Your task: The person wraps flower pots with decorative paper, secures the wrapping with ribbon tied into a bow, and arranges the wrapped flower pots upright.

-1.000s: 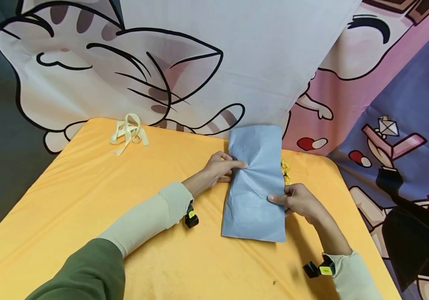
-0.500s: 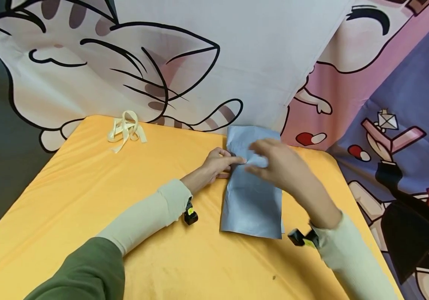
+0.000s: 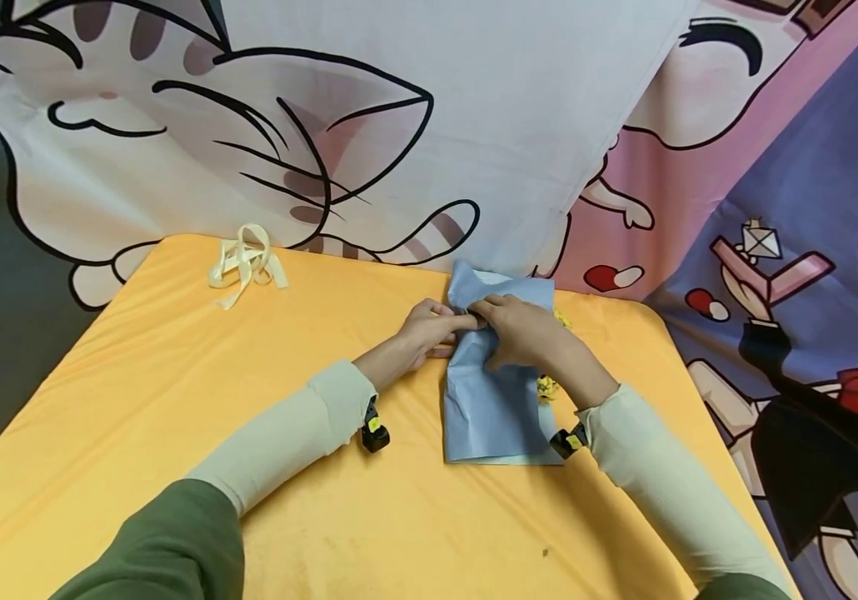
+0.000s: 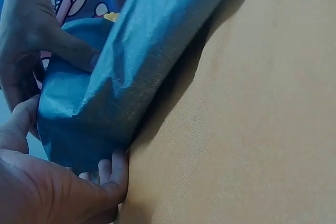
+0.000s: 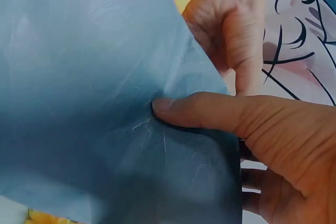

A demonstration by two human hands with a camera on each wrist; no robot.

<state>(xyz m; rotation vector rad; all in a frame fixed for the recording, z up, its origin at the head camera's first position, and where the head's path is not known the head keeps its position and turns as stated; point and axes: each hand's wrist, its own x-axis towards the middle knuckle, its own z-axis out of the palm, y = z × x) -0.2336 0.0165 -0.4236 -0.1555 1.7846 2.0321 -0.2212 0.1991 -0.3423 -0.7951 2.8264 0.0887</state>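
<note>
A blue sheet of wrapping paper (image 3: 492,417) stands folded lengthwise at the table's back, creased and pinched in near its upper left edge. Yellow flowers (image 3: 547,388) peek out along its right side; most of them are hidden behind the sheet. My left hand (image 3: 429,332) pinches the left edge of the paper, fingers partly behind it. Right beside it, my right hand (image 3: 522,333) grips the same edge. The right wrist view shows that hand's thumb (image 5: 194,111) pressing the paper's face, with the fingers behind the edge.
A loose cream ribbon (image 3: 247,262) lies coiled at the back left of the yellow-covered table (image 3: 339,517). Printed cloth hangings (image 3: 534,125) rise directly behind the table and along its right side.
My right hand has left the paper's right edge, crossed over its front and taken hold near my left hand. The paper's front has shifted leftward, baring a paler layer and flowers.
</note>
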